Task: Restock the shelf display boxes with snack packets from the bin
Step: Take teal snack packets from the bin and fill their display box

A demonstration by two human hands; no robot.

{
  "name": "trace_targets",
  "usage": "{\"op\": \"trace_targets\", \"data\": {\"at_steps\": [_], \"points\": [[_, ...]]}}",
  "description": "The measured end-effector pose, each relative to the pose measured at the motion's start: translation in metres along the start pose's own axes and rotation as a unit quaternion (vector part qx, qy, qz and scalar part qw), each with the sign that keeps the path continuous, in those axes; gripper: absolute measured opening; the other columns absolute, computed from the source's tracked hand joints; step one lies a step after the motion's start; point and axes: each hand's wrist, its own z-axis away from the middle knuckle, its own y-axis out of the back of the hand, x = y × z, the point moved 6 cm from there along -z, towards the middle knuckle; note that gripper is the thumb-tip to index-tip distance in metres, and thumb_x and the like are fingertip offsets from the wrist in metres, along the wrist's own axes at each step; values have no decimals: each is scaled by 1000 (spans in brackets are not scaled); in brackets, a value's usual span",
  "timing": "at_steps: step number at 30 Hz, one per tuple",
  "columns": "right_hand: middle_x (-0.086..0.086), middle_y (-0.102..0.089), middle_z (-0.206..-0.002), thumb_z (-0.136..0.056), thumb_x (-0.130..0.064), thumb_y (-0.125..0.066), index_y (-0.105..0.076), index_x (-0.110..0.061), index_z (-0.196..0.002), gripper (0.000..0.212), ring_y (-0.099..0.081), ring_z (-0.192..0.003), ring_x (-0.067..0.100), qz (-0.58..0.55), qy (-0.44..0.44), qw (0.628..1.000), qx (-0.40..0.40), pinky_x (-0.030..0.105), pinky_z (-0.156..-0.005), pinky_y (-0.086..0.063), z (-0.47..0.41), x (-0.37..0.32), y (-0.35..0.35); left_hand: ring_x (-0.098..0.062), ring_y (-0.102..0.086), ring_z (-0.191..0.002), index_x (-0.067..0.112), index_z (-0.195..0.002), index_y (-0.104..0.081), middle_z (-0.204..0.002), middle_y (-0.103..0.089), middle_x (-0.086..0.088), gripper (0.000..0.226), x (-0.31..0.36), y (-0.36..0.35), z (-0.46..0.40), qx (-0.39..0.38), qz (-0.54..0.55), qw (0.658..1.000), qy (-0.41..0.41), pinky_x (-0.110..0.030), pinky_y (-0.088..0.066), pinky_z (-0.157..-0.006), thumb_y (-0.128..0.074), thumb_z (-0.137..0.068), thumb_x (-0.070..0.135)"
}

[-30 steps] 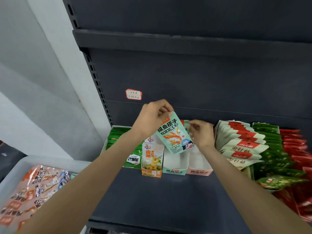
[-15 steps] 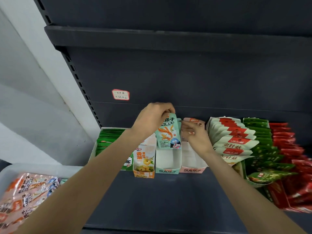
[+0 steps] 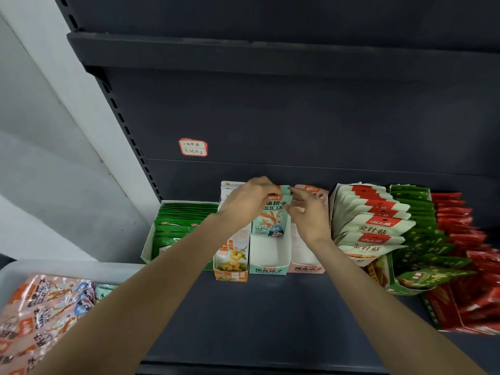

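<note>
A teal snack packet stands upright at the back of the teal display box on the dark shelf. My left hand grips the packet's top left edge. My right hand pinches its top right corner, in front of a pink packet at the back of the pink display box. The front part of both boxes shows bare white floor. At the lower left, the grey bin holds several pink and orange packets.
An orange display box of packets stands left of the teal one, and a green box further left. White, green and red packet rows fill the right side. An upper shelf overhangs. The shelf front is bare.
The teal packet went from tilted in front of the boxes to upright at the back of the teal box. My right hand moved from the pink packet onto its corner.
</note>
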Motion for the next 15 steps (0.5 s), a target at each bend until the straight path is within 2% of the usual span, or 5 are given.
{"op": "trace_targets", "data": {"at_steps": [3, 8, 12, 15], "points": [[1, -64, -117, -88, -8, -63, -56, -13, -128, 41, -55, -96, 5, -4, -7, 1000, 3, 22, -91, -46, 1, 2, -1, -17, -49, -113, 18, -128, -55, -124, -51, -2, 36, -14, 2, 8, 19, -30, 999, 29, -31, -47, -84, -45, -96, 6], [2, -61, -123, -90, -7, -60, -54, -12, -130, 41, -52, -97, 3, 8, -4, 1000, 4, 15, -87, -41, 3, -3, 1, -18, -51, -109, 20, -123, -57, -118, -54, -1, 29, -20, 7, 14, 49, -26, 997, 58, -34, -49, -82, -48, -96, 14], [5, -59, -125, -88, -6, -61, -54, -11, -131, 44, -54, -114, 16, 20, 10, 999, 25, 31, -102, -42, 9, -9, 4, -18, -54, -105, 18, -120, -59, -112, -58, -2, 27, -15, 16, 21, 93, -18, 994, 58, -34, -48, -83, -53, -94, 25], [6, -59, -123, -88, -7, -61, -56, -13, -129, 41, -53, -115, 18, 30, 26, 998, 43, 36, -104, -41, 16, -18, 8, -18, -56, -101, 18, -119, -60, -111, -60, -2, 28, -17, 25, 33, 133, -5, 989, 70, -35, -49, -82, -54, -93, 26]]}}
